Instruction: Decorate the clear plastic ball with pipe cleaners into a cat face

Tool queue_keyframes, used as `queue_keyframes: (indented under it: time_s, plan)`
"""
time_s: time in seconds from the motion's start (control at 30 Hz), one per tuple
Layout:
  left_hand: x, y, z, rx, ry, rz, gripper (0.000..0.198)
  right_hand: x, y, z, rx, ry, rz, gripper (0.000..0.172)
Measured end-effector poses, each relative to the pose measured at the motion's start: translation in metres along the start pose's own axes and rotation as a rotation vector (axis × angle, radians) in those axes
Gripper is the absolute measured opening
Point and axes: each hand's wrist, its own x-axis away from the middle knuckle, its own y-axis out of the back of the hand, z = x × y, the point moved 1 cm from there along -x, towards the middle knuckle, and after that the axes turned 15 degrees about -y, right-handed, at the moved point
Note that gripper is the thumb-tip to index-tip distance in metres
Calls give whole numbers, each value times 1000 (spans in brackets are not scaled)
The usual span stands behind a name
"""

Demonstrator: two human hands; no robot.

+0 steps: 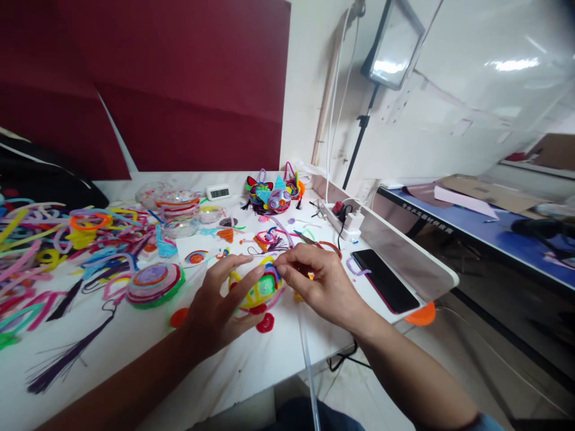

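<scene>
A round ornament (264,288), covered in yellow, green, red and purple pipe cleaner, sits low over the table in front of me. My left hand (220,299) is curved around its left side, fingers and thumb pressed on it. At its upper right, my right hand (309,278) pinches a short bluish pipe cleaner (277,264) against the surface; the fingertips partly hide it. Just below the ornament lies a small red coil (265,323). A clear strip (306,359) runs from beneath my right hand over the table edge. Left of my left hand rests a striped dome (155,284).
Loose pipe cleaners (40,251) pile up at the left, with a purple tassel (74,350) in front. Finished ornaments (274,194) stand at the back. Scissors (330,246), a phone (385,281) and a power strip (344,221) are on the right, beside a raised edge panel (395,245).
</scene>
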Motion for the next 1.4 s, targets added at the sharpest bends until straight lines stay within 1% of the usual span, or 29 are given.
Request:
queue_keyframes:
  time_s: [0.07,0.13,0.27,0.57,0.63,0.7,0.9,0.97,1.07,1.17,1.27,1.4]
  plan:
    - [1,-1,0,22,4,-13,92,0,2,0,7,34,5,15]
    - [2,-2,1,32,1,-19,91,-1,4,-1,-9,35,14,16]
    - [4,-3,3,21,-16,-48,89,-2,5,-1,-73,17,37,11]
    - [3,-1,3,38,25,-64,84,-9,2,-5,-223,-46,77,8]
    - [3,0,4,22,21,-65,84,-13,3,-5,-251,-100,103,9]
    - [2,0,5,18,19,-65,83,-17,3,-4,-307,-190,154,13]
    - [1,3,6,32,-28,-129,78,-23,1,2,-630,-537,403,31]
    - [0,4,5,35,-50,-146,77,-23,0,3,-719,-594,450,39]
    - [-1,5,5,42,-88,-180,78,-22,-2,5,-802,-593,497,49]
    - [-1,4,6,32,-137,-214,83,-20,-5,6,-854,-567,505,54]
    - [1,1,7,8,-156,-231,91,-17,-9,6,-882,-553,474,56]
    - [2,-2,7,11,-128,-214,98,-16,-10,7,-884,-538,418,59]
